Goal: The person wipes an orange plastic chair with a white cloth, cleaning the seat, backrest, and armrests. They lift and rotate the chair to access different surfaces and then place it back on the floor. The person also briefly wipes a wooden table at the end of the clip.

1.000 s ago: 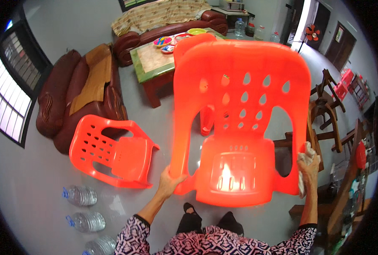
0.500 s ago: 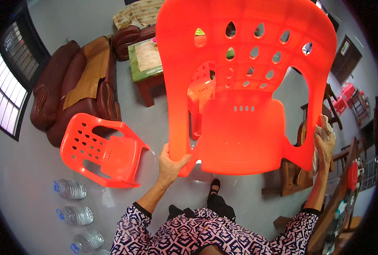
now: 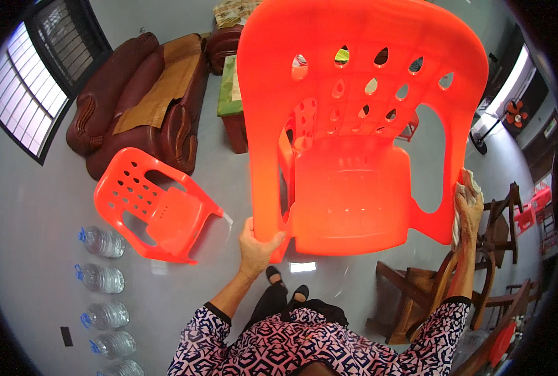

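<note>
Two hands hold a bright orange plastic chair (image 3: pixel 354 156) lifted off the grey floor (image 3: pixel 34 250), filling the centre and upper right of the frame.

Its glossy moulded shell has a high rounded back pierced with rows of teardrop holes, a flat seat and curved armrests. At lower centre the left hand (image 3: pixel 257 241) has its fingers curled tight around the chair's left front edge; at right the right hand (image 3: pixel 467 207) presses against the opposite armrest with a pale cloth (image 3: pixel 470 188) bunched under it. A second orange chair (image 3: pixel 157 207) lies tipped on the floor at left, well apart, with open floor between. Water bottles (image 3: pixel 100 276) line the lower left; dark wooden chairs (image 3: pixel 429 301) crowd just beside the lower right; a brown sofa (image 3: pixel 141 100) sits upper left.
</note>
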`<act>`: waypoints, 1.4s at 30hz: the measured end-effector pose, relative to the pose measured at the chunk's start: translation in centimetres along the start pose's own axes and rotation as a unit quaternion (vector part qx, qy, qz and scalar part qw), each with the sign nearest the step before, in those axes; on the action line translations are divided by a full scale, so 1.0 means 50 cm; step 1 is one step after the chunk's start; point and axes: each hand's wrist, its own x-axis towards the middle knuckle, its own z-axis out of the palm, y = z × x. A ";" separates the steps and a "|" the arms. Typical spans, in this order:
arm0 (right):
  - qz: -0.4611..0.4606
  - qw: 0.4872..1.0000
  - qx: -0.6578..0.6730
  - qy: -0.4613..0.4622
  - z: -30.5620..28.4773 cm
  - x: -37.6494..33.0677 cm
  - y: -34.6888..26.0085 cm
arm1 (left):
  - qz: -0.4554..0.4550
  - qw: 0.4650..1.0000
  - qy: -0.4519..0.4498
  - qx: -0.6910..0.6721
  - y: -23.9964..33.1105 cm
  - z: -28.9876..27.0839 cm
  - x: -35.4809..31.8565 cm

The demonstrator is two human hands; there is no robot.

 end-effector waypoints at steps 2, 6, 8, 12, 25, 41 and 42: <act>0.006 1.000 -0.024 0.011 0.007 0.029 0.015 | 0.011 0.999 0.014 0.026 0.000 0.019 0.002; 0.015 0.998 -0.058 0.034 0.032 0.107 0.053 | 0.009 0.998 0.051 0.022 -0.026 0.069 0.032; 0.011 0.998 -0.058 0.026 0.028 0.147 0.101 | -0.011 0.999 0.045 0.005 -0.056 0.088 0.050; 0.056 0.993 -0.091 0.046 0.084 0.195 0.099 | -0.030 0.998 0.051 -0.004 -0.046 0.104 0.115; 0.079 0.989 -0.125 0.023 0.215 0.310 0.181 | -0.086 0.991 0.094 0.039 -0.135 0.131 0.227; 0.105 0.980 -0.154 -0.075 0.397 0.478 0.383 | -0.173 0.971 0.153 0.068 -0.263 0.181 0.373; 0.095 0.977 -0.177 -0.070 0.404 0.488 0.405 | -0.177 0.970 0.154 0.061 -0.261 0.191 0.397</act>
